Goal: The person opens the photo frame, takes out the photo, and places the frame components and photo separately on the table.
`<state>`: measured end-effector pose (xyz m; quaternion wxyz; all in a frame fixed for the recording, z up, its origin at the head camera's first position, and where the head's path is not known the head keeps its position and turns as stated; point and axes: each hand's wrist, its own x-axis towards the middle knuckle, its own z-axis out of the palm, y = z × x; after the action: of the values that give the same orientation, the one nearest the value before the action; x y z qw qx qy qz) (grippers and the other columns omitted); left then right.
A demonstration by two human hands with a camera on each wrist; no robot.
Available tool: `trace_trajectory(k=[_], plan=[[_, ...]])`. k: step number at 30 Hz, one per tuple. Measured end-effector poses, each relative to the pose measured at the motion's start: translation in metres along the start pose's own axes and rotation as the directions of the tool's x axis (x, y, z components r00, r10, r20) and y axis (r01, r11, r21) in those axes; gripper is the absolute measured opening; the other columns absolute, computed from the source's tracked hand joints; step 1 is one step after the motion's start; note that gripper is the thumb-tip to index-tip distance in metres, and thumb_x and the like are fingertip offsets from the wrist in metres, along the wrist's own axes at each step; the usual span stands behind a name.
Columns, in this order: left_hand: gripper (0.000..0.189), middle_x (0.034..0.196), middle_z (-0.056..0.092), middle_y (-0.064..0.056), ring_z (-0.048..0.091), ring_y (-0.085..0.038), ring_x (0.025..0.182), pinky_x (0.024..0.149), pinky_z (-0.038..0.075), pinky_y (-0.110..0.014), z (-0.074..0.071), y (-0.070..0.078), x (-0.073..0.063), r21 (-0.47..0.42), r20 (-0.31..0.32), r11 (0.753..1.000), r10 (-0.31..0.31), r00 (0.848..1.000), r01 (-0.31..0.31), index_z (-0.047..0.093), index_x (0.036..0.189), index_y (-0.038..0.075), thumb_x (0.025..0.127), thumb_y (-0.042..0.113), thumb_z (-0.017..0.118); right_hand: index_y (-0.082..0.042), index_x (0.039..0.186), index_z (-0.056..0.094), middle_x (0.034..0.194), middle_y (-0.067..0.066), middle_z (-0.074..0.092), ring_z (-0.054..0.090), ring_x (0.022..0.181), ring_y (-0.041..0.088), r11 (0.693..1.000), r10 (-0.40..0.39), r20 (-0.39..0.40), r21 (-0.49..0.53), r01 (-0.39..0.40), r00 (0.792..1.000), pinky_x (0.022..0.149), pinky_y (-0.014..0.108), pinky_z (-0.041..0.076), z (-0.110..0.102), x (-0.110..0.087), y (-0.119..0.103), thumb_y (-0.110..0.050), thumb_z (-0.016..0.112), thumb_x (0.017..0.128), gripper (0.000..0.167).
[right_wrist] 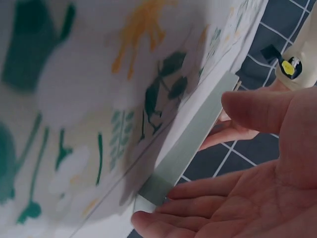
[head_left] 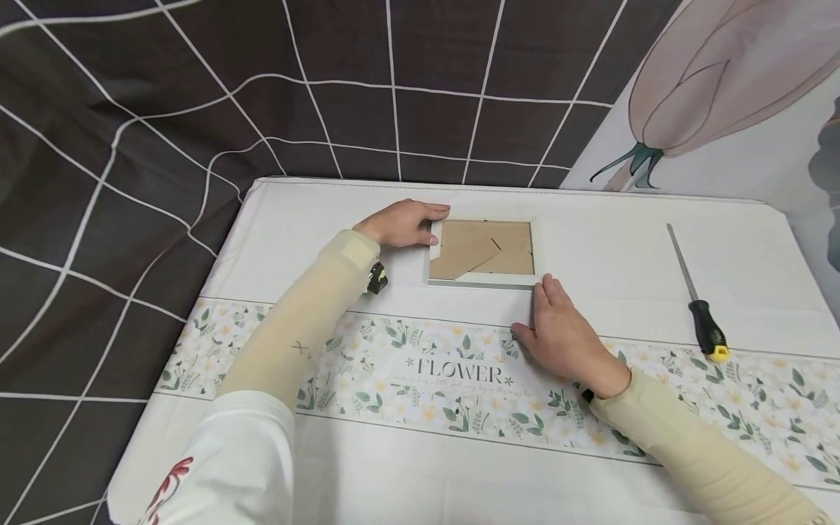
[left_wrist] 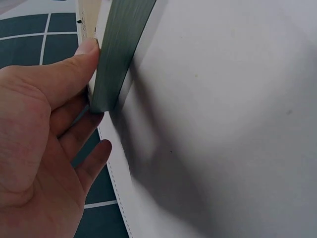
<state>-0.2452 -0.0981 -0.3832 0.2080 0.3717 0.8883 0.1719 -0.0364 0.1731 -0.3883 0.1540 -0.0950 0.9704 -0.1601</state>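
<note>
picture frame (head_left: 505, 279) lies face down on the table (head_left: 315, 219), toward the far edge and beyond the printed flower band (head_left: 420, 350). its brown backing board (head_left: 518, 237) shows, with a slanting flap (head_left: 459, 257) at the lower left that looks like a stand leg, apparently folded flat.

your left hand (head_left: 402, 223) grasps the far left corner: thumb on the back rim, fingers round the outer side, as the left wrist view shows. your right hand (head_left: 566, 337) is unclenched, fingers straight, tips against the near right corner, thumb free of it. that side is touched, not gripped.

screwdriver (head_left: 701, 315) lies untouched off to your right, well apart from the frame, shaft pointing away from you, handle end on the flower band.

step in hand, as i judge it: placing or squaring the frame, back upward, with a hand at each of two opposite corners. any work on the backing seems not yet begun; the board sits in its recess.

next move would call for you to settle the frame flat, keep the left hand as a steady, and free the right for the screwdriver, if the backing is to be opened. watch for the frame sliding if both hands let go unevenly.
</note>
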Motion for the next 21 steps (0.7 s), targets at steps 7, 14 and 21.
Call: trace_trajectory(k=[7,14,21], plan=[[0.063,0.163,0.032,-0.003,0.027,-0.021,0.15,0.123,0.018,-0.03,0.0,0.003,-0.003,0.013,0.01,1.0,-0.01,1.0,0.01,0.039,0.154,0.005,0.099,0.024,0.065,0.029,0.143,0.017,0.153,0.046,0.011,0.013,0.145,0.056,0.991,-0.031,-0.007,-0.129,0.029,1.0,0.119,0.058,0.018,0.001,0.004,-0.002,-0.027,0.058,0.101,0.081],[0.063,0.163,0.032,-0.002,0.026,-0.021,0.15,0.123,0.017,-0.03,0.004,0.005,-0.007,-0.005,-0.002,0.999,-0.04,0.999,0.04,0.039,0.154,0.006,0.1,0.027,0.064,0.03,0.143,0.016,0.152,0.047,0.009,0.011,0.145,0.056,0.987,-0.023,-0.018,-0.161,0.02,1.0,0.12,0.057,0.016,0.002,0.008,0.0,-0.028,0.057,0.102,0.081],[0.066,0.162,0.032,-0.009,0.029,-0.026,0.149,0.123,0.018,-0.034,0.006,0.008,-0.009,0.072,-0.001,0.997,-0.029,1.0,0.029,0.039,0.153,0.001,0.1,0.031,0.064,0.03,0.143,0.015,0.151,0.049,0.008,0.014,0.144,0.056,0.992,-0.011,-0.031,-0.126,0.007,0.999,0.119,0.058,0.019,-0.002,0.015,0.005,-0.027,0.056,0.102,0.081]])
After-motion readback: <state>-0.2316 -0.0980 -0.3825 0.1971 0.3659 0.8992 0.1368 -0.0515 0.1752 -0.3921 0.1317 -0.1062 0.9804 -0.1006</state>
